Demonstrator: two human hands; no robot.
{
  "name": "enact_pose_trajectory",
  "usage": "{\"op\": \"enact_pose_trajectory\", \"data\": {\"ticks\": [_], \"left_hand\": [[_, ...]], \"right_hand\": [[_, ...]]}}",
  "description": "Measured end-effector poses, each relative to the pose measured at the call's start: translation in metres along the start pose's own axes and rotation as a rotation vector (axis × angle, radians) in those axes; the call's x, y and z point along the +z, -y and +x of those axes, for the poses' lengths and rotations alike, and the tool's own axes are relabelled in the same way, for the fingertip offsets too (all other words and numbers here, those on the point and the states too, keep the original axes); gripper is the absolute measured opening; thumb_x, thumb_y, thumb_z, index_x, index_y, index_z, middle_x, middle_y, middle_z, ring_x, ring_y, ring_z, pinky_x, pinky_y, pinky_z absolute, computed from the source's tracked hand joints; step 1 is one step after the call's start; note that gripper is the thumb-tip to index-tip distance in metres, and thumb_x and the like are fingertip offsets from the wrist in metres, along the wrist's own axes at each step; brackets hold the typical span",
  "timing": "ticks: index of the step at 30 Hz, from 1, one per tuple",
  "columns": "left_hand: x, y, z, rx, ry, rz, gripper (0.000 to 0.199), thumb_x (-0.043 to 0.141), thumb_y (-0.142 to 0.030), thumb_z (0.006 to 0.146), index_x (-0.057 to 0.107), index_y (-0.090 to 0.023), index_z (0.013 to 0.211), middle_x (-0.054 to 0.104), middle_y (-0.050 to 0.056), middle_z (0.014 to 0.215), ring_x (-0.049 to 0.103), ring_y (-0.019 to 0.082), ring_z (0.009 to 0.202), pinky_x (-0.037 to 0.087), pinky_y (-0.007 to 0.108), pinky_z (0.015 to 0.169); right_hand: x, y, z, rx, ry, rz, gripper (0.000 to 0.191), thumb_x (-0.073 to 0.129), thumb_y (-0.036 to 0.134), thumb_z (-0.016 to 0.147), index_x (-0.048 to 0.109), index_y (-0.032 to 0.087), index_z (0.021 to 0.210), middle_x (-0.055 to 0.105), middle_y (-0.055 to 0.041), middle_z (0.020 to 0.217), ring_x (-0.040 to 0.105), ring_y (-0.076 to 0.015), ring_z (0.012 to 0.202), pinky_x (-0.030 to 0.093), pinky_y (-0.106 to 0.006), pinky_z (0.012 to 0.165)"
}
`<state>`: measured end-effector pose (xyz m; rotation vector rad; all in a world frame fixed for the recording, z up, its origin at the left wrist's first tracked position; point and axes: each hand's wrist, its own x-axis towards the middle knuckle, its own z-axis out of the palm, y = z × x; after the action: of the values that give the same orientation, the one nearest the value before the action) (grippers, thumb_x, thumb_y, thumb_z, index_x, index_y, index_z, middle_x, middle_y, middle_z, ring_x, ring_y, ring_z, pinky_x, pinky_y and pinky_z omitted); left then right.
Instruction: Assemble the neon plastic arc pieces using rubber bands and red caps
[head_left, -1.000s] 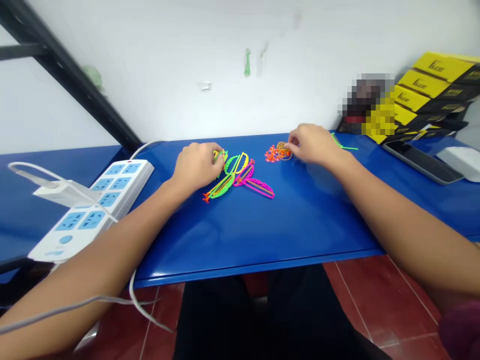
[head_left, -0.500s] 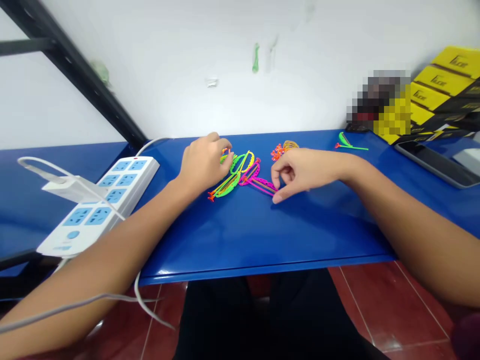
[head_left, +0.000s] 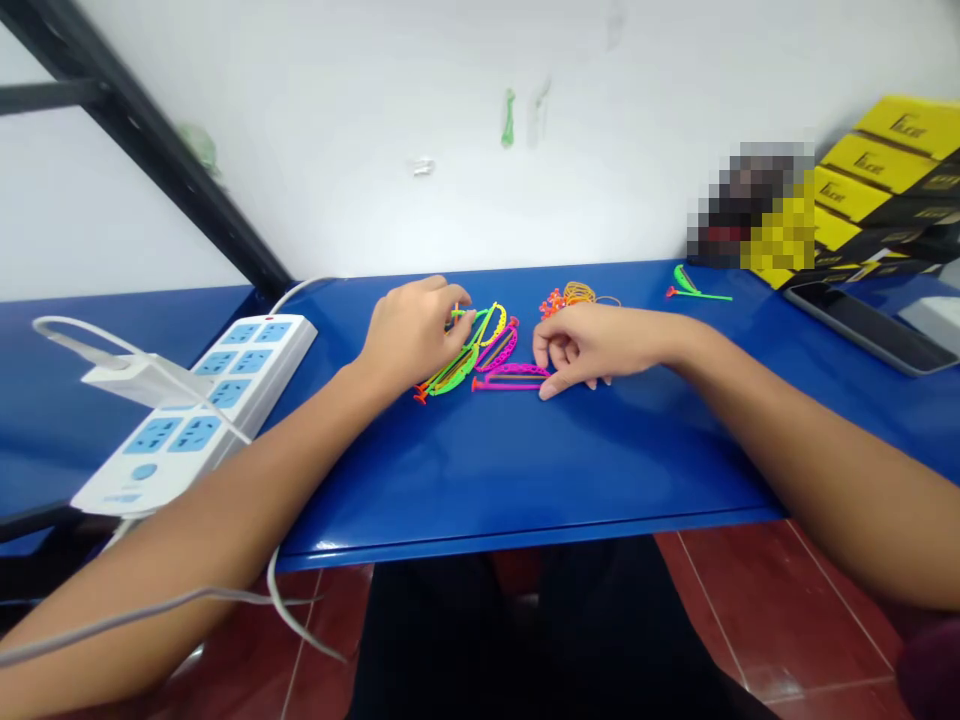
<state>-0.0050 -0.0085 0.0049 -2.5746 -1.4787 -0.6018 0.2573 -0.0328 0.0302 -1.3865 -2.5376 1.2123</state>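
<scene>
Near magenta bow (head_left: 514, 383): in the head view, swings from a slant to nearly level over the last 0.5 s, off the far magenta bow (head_left: 501, 345); now lies just in front of it, round tip left, right end at the right thumb.
Right hand (head_left: 589, 345): about the same spot as then; partly closed, thumb and index bent round the bow's right end. Can't tell if it's a firm pinch or light contact.
Left hand (head_left: 416, 325): half curled over the left side of the pile, by the green bow (head_left: 456, 372) and yellow bow (head_left: 496, 322). Can't tell if it has hold of anything.
Handling: I'd pinch the magenta end between thumb and index, keep it low, slide it toward the body. Lifting early could snag the far magenta bow. Left hand best as a light stop on the pile.
Rubber bands (head_left: 579, 293): tan heap just behind the right hand, 1 loop trailing near the wrist; catch risk. Orange-red pieces (head_left: 553, 302) touch or nearly touch it; go easy.
Blue table (head_left: 480, 480): most room is toward the near edge, well ahead of the bows. Rightward room runs to the phone (head_left: 874, 325).
Power strip (head_left: 231, 392): bounds the left side with the forearm; least swing there.
</scene>
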Motion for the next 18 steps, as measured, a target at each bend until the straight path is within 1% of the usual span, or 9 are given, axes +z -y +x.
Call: {"op": "enact_pose_trajectory", "data": {"ticks": [5, 9, 11, 14, 16, 18], "left_hand": [[0.002, 0.001, 0.0, 0.017, -0.034, -0.067, 0.032, 0.058, -0.038, 0.098, 0.081, -0.019, 0.108, 0.076, 0.012, 0.096, 0.068, 0.029, 0.087, 0.045, 0.036, 0.077], [-0.001, -0.007, -0.001, 0.104, -0.052, -0.285, 0.036, 0.058, -0.048, 0.1, 0.081, -0.02, 0.1, 0.074, 0.008, 0.084, 0.063, 0.022, 0.075, 0.042, 0.032, 0.073], [-0.004, -0.013, -0.003, 0.163, -0.032, -0.406, 0.039, 0.057, -0.051, 0.101, 0.08, -0.02, 0.095, 0.071, 0.006, 0.078, 0.059, 0.019, 0.068, 0.041, 0.031, 0.07], [-0.007, -0.023, -0.005, 0.223, 0.015, -0.52, 0.038, 0.061, -0.05, 0.098, 0.079, -0.021, 0.083, 0.066, 0.004, 0.07, 0.054, 0.017, 0.063, 0.039, 0.03, 0.069], [-0.008, -0.026, -0.006, 0.225, 0.048, -0.568, 0.038, 0.064, -0.049, 0.097, 0.076, -0.022, 0.074, 0.065, 0.003, 0.066, 0.053, 0.017, 0.061, 0.04, 0.03, 0.069], [-0.007, -0.026, -0.006, 0.2, 0.069, -0.607, 0.039, 0.064, -0.05, 0.098, 0.075, -0.022, 0.073, 0.066, 0.002, 0.063, 0.053, 0.016, 0.059, 0.041, 0.029, 0.067]], "right_hand": [[-0.002, -0.001, 0.0, -0.07, 0.039, -0.053, 0.034, 0.081, 0.049, 0.087, 0.064, 0.02, 0.079, 0.066, 0.0, 0.067, 0.06, -0.0144, 0.06, 0.043, -0.027, 0.056], [-0.004, 0.002, -0.001, -0.116, 0.028, 0.009, 0.035, 0.08, 0.049, 0.088, 0.063, 0.02, 0.078, 0.065, 0.0015, 0.064, 0.06, -0.0144, 0.058, 0.045, -0.028, 0.056], [-0.004, 0.003, -0.002, -0.155, -0.016, 0.067, 0.035, 0.08, 0.05, 0.088, 0.063, 0.021, 0.079, 0.064, 0.0025, 0.063, 0.06, -0.014, 0.055, 0.045, -0.027, 0.055], [-0.003, 0.005, -0.002, -0.22, -0.115, 0.155, 0.036, 0.08, 0.053, 0.088, 0.066, 0.021, 0.081, 0.065, 0.0028, 0.062, 0.059, -0.0131, 0.052, 0.045, -0.026, 0.052], [-0.002, 0.006, -0.001, -0.257, -0.196, 0.212, 0.037, 0.081, 0.056, 0.088, 0.068, 0.021, 0.083, 0.065, 0.0026, 0.061, 0.059, -0.0128, 0.051, 0.045, -0.026, 0.051], [-0.001, 0.006, 0.001, -0.289, -0.278, 0.259, 0.039, 0.081, 0.058, 0.088, 0.07, 0.021, 0.085, 0.065, 0.0022, 0.061, 0.058, -0.0129, 0.051, 0.045, -0.026, 0.049]]}}
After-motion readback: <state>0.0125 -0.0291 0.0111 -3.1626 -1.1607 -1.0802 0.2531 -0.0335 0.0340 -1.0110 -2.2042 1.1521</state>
